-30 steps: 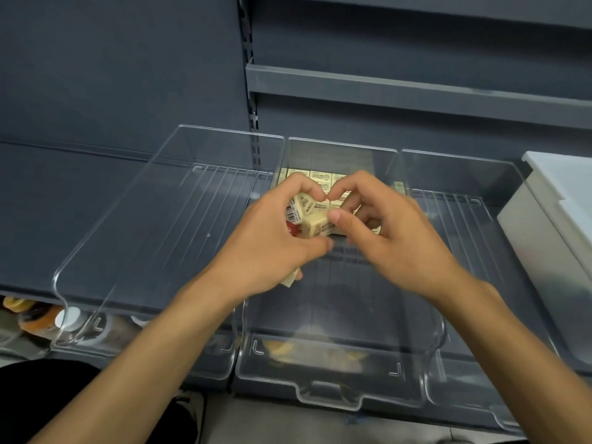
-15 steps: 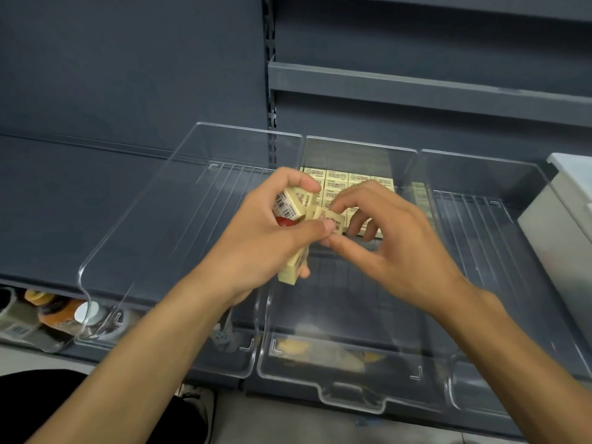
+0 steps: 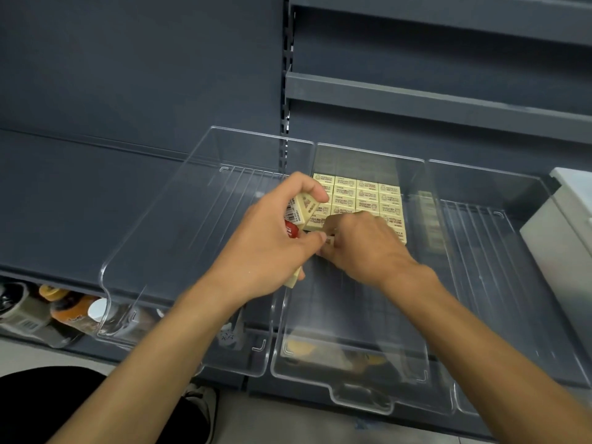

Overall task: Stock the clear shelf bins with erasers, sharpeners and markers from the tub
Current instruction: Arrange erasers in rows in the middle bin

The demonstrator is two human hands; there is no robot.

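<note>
1. Surroundings. Three clear bins sit side by side on the grey shelf (image 3: 64, 200), with their fronts overhanging its front edge: left bin (image 3: 179, 254), middle bin (image 3: 352, 318) and right bin (image 3: 480, 267). A white tub (image 3: 563, 232) stands at the right end of the shelf, just beside the right bin. A slotted upright (image 3: 286, 91) rises behind the gap between the left and middle bins. Bottles (image 3: 67, 310) show on the level below, under the shelf's front left edge, partly seen through the left bin. Your hands meet over the middle bin and hide the front of the rows (image 3: 362, 197).

2. Labels. One of the loose erasers (image 3: 306, 208) shows a barcode, and another shows a red wrapper. All printing is too small to read.

3. Contents. The rows are cream erasers laid flat at the back of the middle bin.

4. Fingers. The fingers of your left hand (image 3: 266, 251) are clenched round the loose erasers, above the wall between the left and middle bins. One eraser pokes out below the palm. The fingers of your right hand (image 3: 368, 248) curl down at the front row and pinch one eraser (image 3: 330, 240) beside the left thumb.
</note>
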